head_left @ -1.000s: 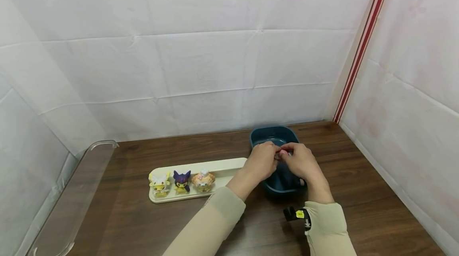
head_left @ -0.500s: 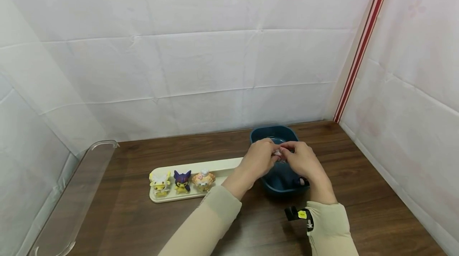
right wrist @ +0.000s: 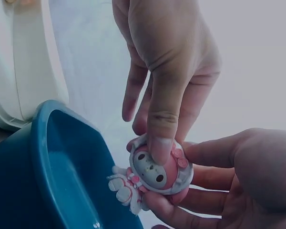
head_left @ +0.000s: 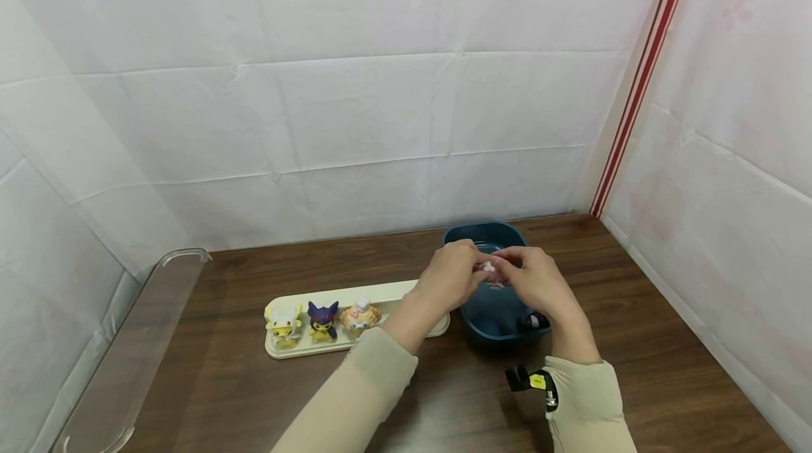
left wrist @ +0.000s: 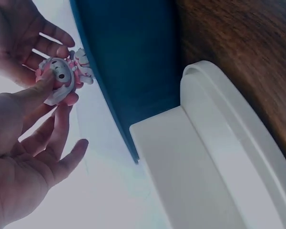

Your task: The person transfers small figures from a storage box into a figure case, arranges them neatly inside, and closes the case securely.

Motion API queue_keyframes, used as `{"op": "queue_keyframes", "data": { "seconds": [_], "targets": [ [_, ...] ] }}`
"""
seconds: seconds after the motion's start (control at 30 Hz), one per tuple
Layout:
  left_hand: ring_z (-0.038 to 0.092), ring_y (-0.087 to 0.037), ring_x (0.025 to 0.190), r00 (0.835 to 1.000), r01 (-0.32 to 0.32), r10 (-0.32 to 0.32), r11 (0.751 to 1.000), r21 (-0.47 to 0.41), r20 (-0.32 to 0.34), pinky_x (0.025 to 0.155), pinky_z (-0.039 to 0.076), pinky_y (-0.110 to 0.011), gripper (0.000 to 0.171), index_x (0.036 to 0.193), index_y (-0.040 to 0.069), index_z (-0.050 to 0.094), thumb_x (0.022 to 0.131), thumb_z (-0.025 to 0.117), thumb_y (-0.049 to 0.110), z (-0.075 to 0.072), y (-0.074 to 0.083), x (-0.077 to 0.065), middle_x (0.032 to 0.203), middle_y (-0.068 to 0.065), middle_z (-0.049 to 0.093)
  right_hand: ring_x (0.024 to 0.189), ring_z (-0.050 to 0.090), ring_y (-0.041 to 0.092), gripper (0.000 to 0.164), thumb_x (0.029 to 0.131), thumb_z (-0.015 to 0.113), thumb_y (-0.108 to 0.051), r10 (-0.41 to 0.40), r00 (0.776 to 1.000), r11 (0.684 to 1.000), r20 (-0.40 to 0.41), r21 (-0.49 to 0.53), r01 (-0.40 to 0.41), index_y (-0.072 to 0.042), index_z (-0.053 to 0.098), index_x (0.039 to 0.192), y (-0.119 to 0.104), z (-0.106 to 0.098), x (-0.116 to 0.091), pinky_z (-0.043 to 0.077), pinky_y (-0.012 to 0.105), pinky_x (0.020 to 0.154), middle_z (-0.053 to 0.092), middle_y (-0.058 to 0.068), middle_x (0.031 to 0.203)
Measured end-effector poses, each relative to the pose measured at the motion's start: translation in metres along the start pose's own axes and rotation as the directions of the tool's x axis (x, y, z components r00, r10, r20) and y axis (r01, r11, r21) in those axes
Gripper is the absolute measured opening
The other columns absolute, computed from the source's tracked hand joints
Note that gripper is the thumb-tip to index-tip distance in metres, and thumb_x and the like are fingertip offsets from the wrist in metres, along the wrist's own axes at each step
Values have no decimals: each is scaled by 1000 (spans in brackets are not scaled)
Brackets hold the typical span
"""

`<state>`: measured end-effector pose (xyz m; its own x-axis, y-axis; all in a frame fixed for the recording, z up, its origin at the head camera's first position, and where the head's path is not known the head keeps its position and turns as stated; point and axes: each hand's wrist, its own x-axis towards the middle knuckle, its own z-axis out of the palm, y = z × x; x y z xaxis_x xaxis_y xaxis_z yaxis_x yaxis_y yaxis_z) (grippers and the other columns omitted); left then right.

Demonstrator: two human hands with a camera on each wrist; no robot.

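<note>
A pink and white figurine (right wrist: 152, 169) with a round face and white hood is held between both hands, above the dark blue bin (head_left: 485, 333). My left hand (head_left: 452, 271) pinches it, thumb across its face in the right wrist view. My right hand (head_left: 539, 284) grips the other side of the head between thumb and fingers. The figurine's small body hangs free toward the bin's rim in the left wrist view. Inside the bin's near right corner lies a small dark object (head_left: 531, 321), its kind too small to tell.
Left of the bin, a long cream tray (head_left: 396, 292) bears a yellow-white figurine (head_left: 283, 325), a purple-hooded figurine (head_left: 323, 321) and an orange-beige figurine (head_left: 359, 317). A clear plastic piece (head_left: 146, 340) lies along the table's left side. White cloth walls (head_left: 355, 115) surround the wooden table.
Both hands have shifted slightly, the left one up and leftward, while still holding the figurine. More of the figurine's white part shows, and the tray's right end has come into view.
</note>
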<state>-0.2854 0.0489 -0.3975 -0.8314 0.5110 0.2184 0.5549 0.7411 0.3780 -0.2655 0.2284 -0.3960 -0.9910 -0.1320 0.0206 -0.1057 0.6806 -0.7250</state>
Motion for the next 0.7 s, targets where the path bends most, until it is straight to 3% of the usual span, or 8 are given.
{"op": "queue_keyframes", "data": {
  "seconds": [0.2, 0.43, 0.7],
  "targets": [
    [66, -13, 86, 1000, -5, 5, 1000, -2, -10, 73, 56, -21, 24, 119, 16, 80, 100, 70, 29, -7, -1, -4, 98, -1, 69, 94, 72, 22, 37, 109, 54, -29, -24, 1000, 999, 2, -24, 24, -4, 68, 132, -3, -1, -2, 55, 37, 81, 76, 11, 106],
    [67, -14, 87, 1000, -13, 13, 1000, -4, -1, 72, 57, -21, 27, 119, 16, 79, 100, 68, 31, -15, -1, -10, 100, -1, 70, 92, 74, 20, 38, 108, 56, -30, -80, 997, 997, 16, -21, 81, -3, 69, 130, -7, -1, -3, 60, 44, 85, 74, 13, 111],
    [67, -13, 88, 1000, -18, 18, 1000, 1, 1, 74, 57, -20, 27, 120, 15, 79, 100, 68, 31, -25, -1, -18, 100, -1, 70, 89, 73, 20, 36, 108, 57, -29, -120, 992, 993, 38, -8, 121, -5, 69, 131, -12, -2, -7, 57, 36, 77, 72, 13, 111]
  ]
}}
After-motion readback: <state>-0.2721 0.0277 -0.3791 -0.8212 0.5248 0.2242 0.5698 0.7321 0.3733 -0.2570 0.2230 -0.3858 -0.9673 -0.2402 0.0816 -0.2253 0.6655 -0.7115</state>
